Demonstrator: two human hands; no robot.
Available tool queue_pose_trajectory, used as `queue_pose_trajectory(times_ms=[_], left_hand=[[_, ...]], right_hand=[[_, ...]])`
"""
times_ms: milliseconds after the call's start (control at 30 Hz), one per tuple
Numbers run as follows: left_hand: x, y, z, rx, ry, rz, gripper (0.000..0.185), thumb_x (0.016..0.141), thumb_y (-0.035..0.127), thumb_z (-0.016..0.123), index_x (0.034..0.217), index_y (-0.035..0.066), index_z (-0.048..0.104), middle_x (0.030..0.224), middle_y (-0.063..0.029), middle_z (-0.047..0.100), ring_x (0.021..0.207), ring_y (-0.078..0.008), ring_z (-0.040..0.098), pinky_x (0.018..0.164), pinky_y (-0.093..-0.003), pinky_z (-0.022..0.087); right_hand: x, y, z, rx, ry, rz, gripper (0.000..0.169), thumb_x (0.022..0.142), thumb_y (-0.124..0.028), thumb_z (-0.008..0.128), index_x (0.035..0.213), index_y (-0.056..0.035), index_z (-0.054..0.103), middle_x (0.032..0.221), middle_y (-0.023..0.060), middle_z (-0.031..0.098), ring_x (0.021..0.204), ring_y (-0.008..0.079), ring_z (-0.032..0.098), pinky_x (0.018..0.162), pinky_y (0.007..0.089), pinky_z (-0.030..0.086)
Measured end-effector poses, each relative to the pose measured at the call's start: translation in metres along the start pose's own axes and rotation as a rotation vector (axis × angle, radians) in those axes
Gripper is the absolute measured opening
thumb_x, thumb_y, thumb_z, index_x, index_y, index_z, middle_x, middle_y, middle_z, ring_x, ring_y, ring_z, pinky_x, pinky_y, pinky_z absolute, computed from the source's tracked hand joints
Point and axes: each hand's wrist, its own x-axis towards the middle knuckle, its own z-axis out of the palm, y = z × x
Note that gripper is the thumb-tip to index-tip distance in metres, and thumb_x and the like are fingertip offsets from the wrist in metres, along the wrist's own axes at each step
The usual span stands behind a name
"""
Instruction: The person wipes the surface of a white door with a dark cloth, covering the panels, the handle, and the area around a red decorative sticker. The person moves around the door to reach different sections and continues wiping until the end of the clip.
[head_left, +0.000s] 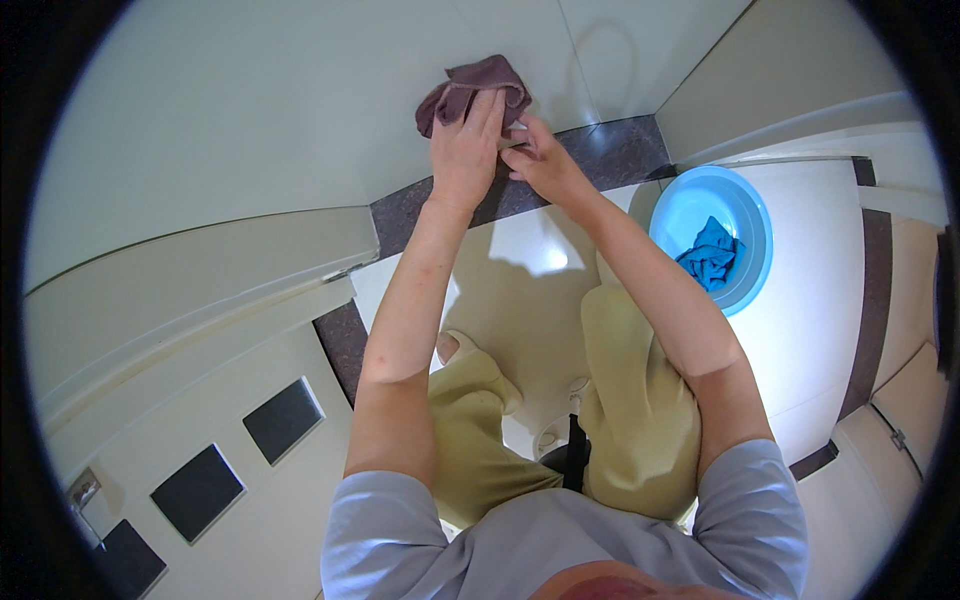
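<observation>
A dark maroon cloth lies bunched against the pale wall panel. My left hand presses on it, with the fingertips partly tucked under its folds. Just to the right is my right hand, its fingers loosely bent and apart, close to the cloth's lower edge; nothing shows in it. Both hands are above the dark stone skirting that runs along the foot of the wall.
On the floor to my right stands a light blue plastic basin holding a crumpled blue cloth. A white door frame is at left, by a pale door with dark square panels. Glossy floor lies between my feet.
</observation>
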Motion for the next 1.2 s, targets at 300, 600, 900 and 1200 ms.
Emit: queue_pose_trajectory(times_ms=[300, 600, 900, 1200], left_hand=[[0.029, 0.023, -0.032, -0.406, 0.293, -0.045, 0.05, 0.066, -0.009, 0.059, 0.116, -0.004, 0.06, 0.123, -0.0144, 0.058, 0.115, -0.0359, 0.051, 0.096, -0.0435, 0.045], [0.079, 0.006, -0.104, -0.102, 0.588, -0.006, 0.037, 0.068, 0.003, 0.063, 0.104, -0.002, 0.06, 0.122, -0.0207, 0.055, 0.116, -0.0439, 0.049, 0.096, -0.0493, 0.042], [0.024, 0.002, -0.005, -0.169, 0.069, -0.001, 0.027, 0.076, 0.01, 0.059, 0.102, 0.001, 0.06, 0.126, -0.0156, 0.055, 0.12, -0.0347, 0.052, 0.088, -0.0475, 0.049], [-0.002, 0.021, 0.013, -0.624, -0.002, -0.173, 0.055, 0.074, -0.011, 0.053, 0.127, 0.004, 0.056, 0.129, -0.0142, 0.058, 0.114, -0.0367, 0.055, 0.1, -0.0421, 0.044]], right_hand=[[-0.013, -0.018, 0.004, 0.554, -0.23, 0.148, 0.041, 0.099, -0.029, 0.05, 0.135, -0.0118, 0.041, 0.126, 0.0026, 0.057, 0.111, 0.0164, 0.059, 0.091, 0.0349, 0.05], [-0.016, -0.111, 0.029, 0.521, -0.101, -0.352, 0.031, 0.098, -0.021, 0.057, 0.125, -0.0058, 0.054, 0.107, 0.0018, 0.062, 0.096, 0.0105, 0.058, 0.081, 0.0285, 0.049], [0.001, -0.04, 0.006, 0.22, 0.095, 0.08, 0.031, 0.094, -0.016, 0.058, 0.123, -0.0051, 0.054, 0.108, 0.0062, 0.063, 0.096, 0.0154, 0.061, 0.078, 0.0313, 0.051], [-0.015, -0.024, -0.008, 0.077, 0.078, 0.273, 0.029, 0.093, -0.026, 0.064, 0.112, -0.0052, 0.057, 0.103, 0.0036, 0.064, 0.097, 0.0129, 0.061, 0.084, 0.0315, 0.05]])
